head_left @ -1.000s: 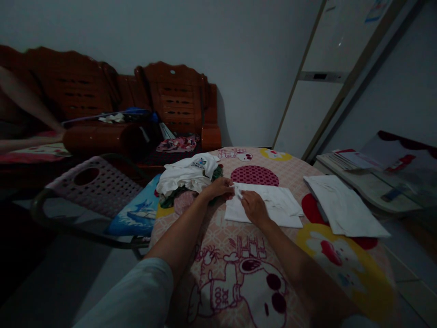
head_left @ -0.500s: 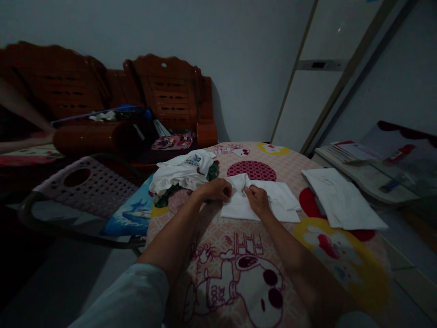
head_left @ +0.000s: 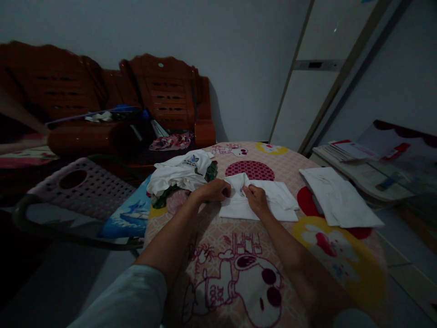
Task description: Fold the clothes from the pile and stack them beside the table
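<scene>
On the patterned tablecloth in front of me lies a white garment, partly folded into a flat rectangle. My left hand grips its left edge with curled fingers. Close by, my right hand pinches a raised fold of the same cloth, thumb against fingers. Which kind of garment it is, I cannot tell. To the left sits a rumpled heap of clothes, topped by a white T-shirt with a small blue print. At the right rests another folded white garment.
A woven chair with a blue cushion stands at the table's left. Behind it is a wooden sofa with clothes on it. Another person's arm shows at far left. Papers lie on a side stand at right.
The view has shifted slightly. Both hands keep their hold on the white garment, and its folds look almost the same.
</scene>
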Tool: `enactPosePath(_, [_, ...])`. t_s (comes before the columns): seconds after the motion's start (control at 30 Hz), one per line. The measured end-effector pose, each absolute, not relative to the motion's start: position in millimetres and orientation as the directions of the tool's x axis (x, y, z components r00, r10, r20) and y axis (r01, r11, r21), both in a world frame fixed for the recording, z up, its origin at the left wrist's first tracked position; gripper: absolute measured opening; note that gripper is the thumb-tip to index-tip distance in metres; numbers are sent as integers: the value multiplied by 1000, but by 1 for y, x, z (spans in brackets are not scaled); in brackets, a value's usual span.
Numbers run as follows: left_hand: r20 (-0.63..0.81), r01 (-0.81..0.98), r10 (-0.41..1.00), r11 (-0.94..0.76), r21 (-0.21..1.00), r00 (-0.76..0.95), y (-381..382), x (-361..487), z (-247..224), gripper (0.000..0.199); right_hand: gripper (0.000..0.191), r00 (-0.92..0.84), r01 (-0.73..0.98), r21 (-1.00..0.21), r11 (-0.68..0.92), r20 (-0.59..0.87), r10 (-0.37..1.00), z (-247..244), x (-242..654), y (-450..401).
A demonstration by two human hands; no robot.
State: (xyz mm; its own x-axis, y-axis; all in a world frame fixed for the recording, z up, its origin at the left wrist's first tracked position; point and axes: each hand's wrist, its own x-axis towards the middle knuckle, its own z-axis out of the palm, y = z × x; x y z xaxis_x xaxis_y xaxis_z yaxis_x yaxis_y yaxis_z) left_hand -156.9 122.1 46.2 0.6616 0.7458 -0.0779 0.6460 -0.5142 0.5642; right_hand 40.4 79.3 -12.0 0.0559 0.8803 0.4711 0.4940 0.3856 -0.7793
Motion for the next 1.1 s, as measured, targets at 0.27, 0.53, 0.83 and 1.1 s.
enactPosePath(0.27, [-91, 573, 716, -468, 672, 692, 124, -163, 51, 23, 42, 45, 501, -776, 383, 465, 884, -13, 41, 80])
enactPosePath(0.53, [-105, 566, 765, -369, 737, 635, 133, -171, 41, 9, 42, 42, 489, -780, 391, 468, 883, -11, 41, 79])
enactPosePath(0.83, [-302, 683, 864, -64, 728, 402, 137, -171, 26, 26, 43, 43, 489, -775, 400, 480, 876, -13, 41, 80])
enactPosePath(1.1, [-359, 651, 819, -23, 759, 448, 136, -167, 27, 29, 42, 42, 480, -788, 386, 460, 887, -14, 41, 80])
